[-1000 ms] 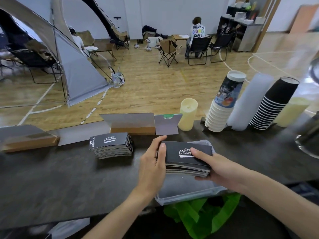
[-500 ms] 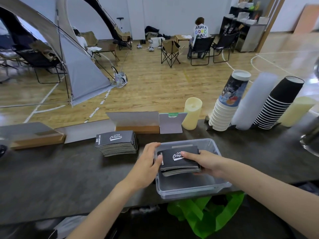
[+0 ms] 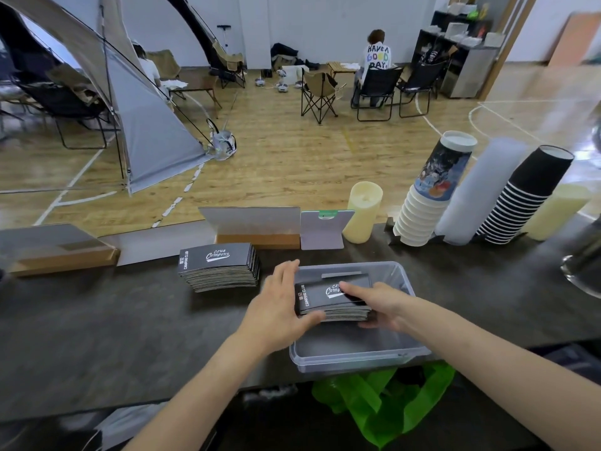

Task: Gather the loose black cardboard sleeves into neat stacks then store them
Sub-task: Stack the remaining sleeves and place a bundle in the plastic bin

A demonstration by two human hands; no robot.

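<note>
One sleeve stack (image 3: 320,297), now down inside bin (image 3: 357,359)

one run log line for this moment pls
phase: storing | sleeve stack: in clear bin | left hand: grips its left end | right hand: grips its right end | second stack: on counter, left of bin
</note>
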